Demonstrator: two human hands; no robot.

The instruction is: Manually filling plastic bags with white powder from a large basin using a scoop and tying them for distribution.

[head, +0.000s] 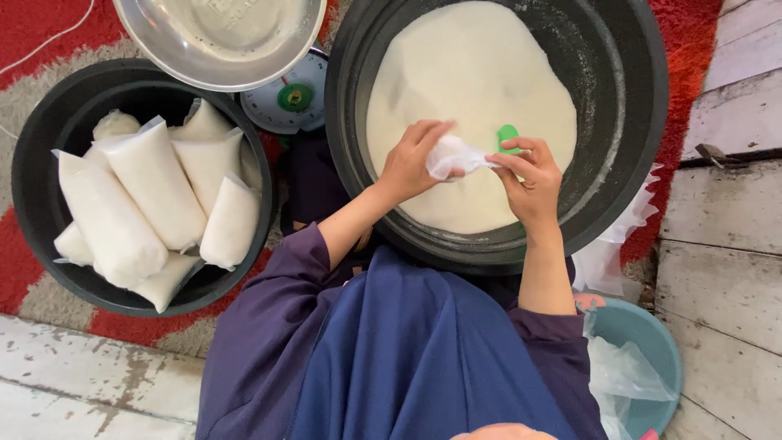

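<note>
Left hand (411, 163) pinching clear plastic bag (453, 155) | right hand (529, 175) gripping bag's other edge, green scoop (508, 136) behind | over black basin (627, 98) of white grain (472, 73)

Green scoop (508, 137) mostly hidden (behind fingers); steel bowl (220, 49) cropped.

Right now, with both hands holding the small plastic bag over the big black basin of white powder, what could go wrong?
1. The plastic bag looks crumpled between the left hand and right hand; if its mouth is not open, powder may spill.
2. The green scoop lies on the white powder and could sink in.
3. Spills past the black basin would land on the red carpet.
</note>
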